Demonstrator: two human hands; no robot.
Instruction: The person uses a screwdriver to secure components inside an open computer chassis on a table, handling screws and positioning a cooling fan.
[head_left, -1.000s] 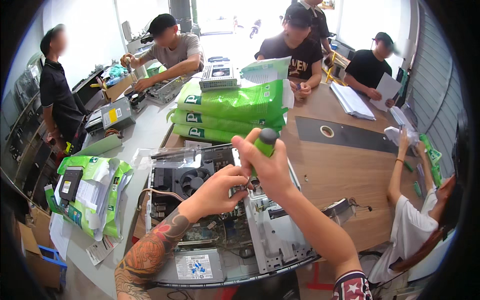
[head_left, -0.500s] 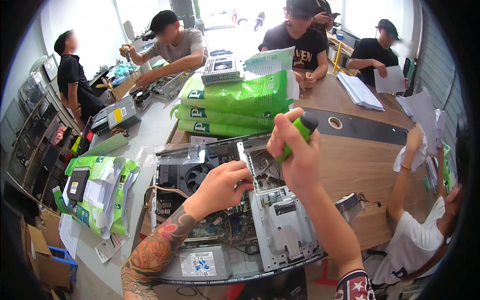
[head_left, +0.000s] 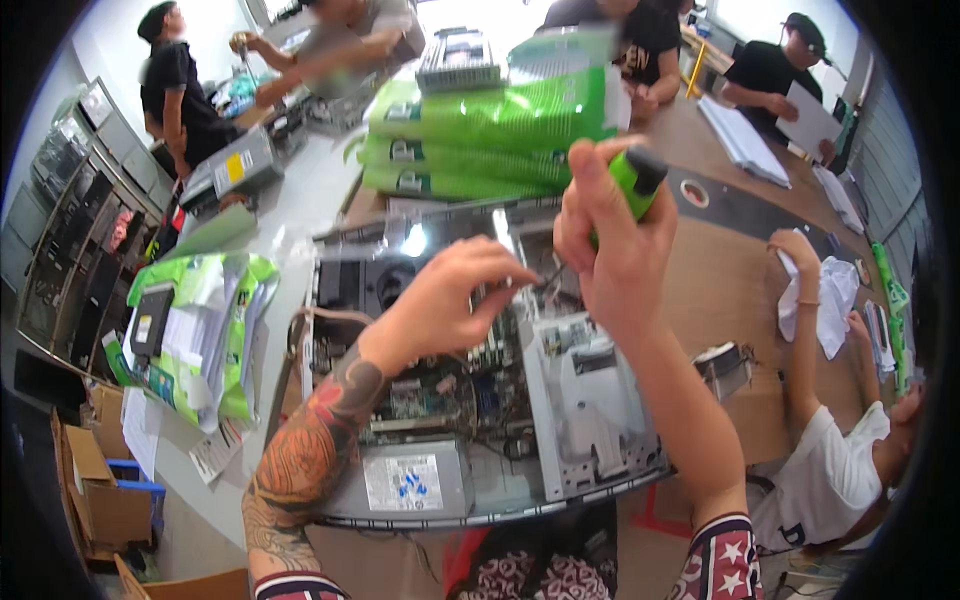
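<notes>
An open desktop computer case (head_left: 590,400) lies flat on the table in front of me, its circuit board and grey power supply (head_left: 415,480) exposed. My right hand (head_left: 610,250) is wrapped around the green handle of a screwdriver (head_left: 632,180), its thin shaft pointing down and left toward the case. My left hand (head_left: 450,300) hovers over the middle of the case, thumb and fingertips pinched at the tip of the shaft. Whether a screw sits between those fingers is too small to tell.
Stacked green padded bags (head_left: 490,135) lie behind the case. More green packaging with papers (head_left: 200,330) sits at the left. Several people work around the wooden table (head_left: 740,270); one seated at the right holds a white cloth (head_left: 825,305). Cardboard boxes (head_left: 100,490) stand lower left.
My head has come closer to the case. The right hand with the screwdriver has shifted up and right, and the left hand's fingers have closed in on the shaft's tip.
</notes>
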